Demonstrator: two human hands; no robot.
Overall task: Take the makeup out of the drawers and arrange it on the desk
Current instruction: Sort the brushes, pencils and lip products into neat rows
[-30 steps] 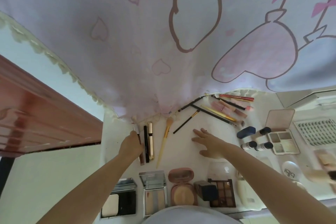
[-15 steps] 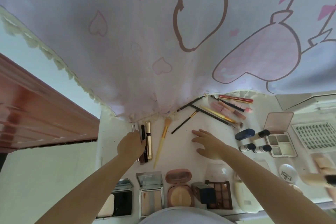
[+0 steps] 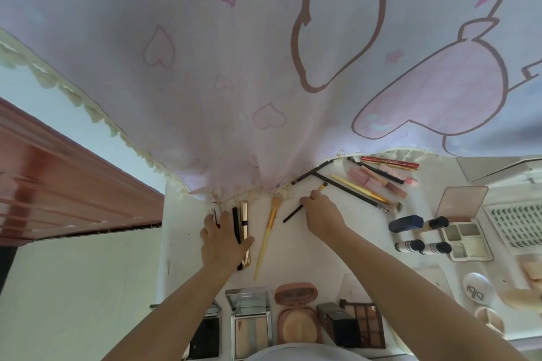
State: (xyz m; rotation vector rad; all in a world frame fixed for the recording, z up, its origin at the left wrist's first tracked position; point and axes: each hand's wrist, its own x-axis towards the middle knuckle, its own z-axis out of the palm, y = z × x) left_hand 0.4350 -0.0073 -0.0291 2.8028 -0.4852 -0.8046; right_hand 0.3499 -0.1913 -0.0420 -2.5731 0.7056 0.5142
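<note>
White tabletop [image 3: 305, 246]: gold tube [image 3: 244, 223] and yellow brush [image 3: 268, 231] at center, pencils [image 3: 390, 163] at two o'clock, palettes [image 3: 365, 322] at six, a curtain [image 3: 264, 67] draped at twelve.

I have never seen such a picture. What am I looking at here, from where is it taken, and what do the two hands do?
There is no machine. A person wears a camera on the head; it looks forward and down at a white desk, so both arms reach in from below. The left hand rests with straight fingers on slim tubes, a gold tube among them. The right hand pinches a thin black brush. A yellow-handled brush lies between the hands. Open palettes and a round powder compact lie along the near edge. A pink printed cloth hangs behind.
</note>
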